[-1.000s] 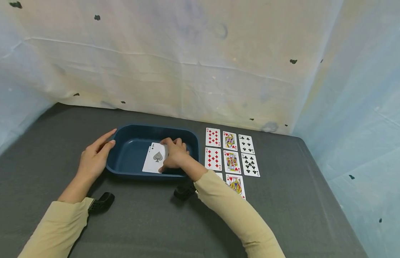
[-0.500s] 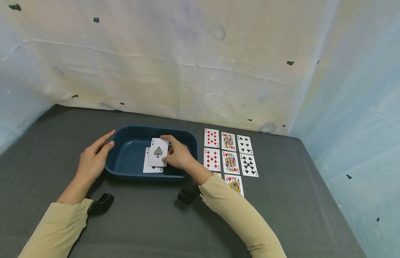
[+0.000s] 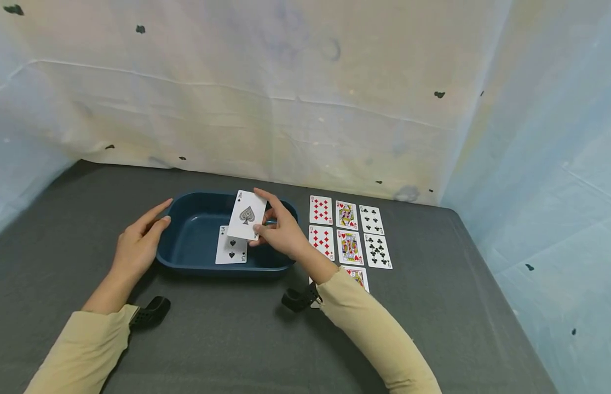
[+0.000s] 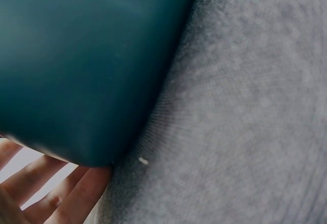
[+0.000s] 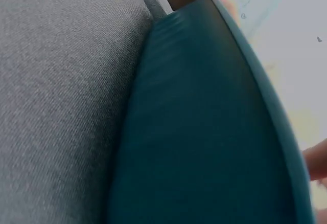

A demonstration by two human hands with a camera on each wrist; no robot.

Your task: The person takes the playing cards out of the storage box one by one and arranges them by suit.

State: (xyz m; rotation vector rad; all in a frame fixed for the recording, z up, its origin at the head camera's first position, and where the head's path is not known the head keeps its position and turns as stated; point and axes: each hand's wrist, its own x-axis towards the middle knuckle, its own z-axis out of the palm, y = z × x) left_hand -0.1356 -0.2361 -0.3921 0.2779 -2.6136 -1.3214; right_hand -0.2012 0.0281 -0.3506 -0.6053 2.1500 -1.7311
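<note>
Right hand (image 3: 281, 232) grip pinches ace of spades (image 3: 247, 215) by its lower right corner, card lifted, tilted, face up over dark blue tray (image 3: 187, 257). Three of spades (image 3: 231, 252) lies flat in tray under it. Left hand (image 3: 136, 245), fingers straight, nothing held, rests against tray's left wall. Grid of face-up cards (image 3: 350, 232) just right of tray on grey fabric surface (image 3: 236, 339). Pale stained sheeting (image 3: 286, 98) walls back and right. Lowest cards partly hidden by right forearm. Wrist views: blurred tray wall, fabric only.
</note>
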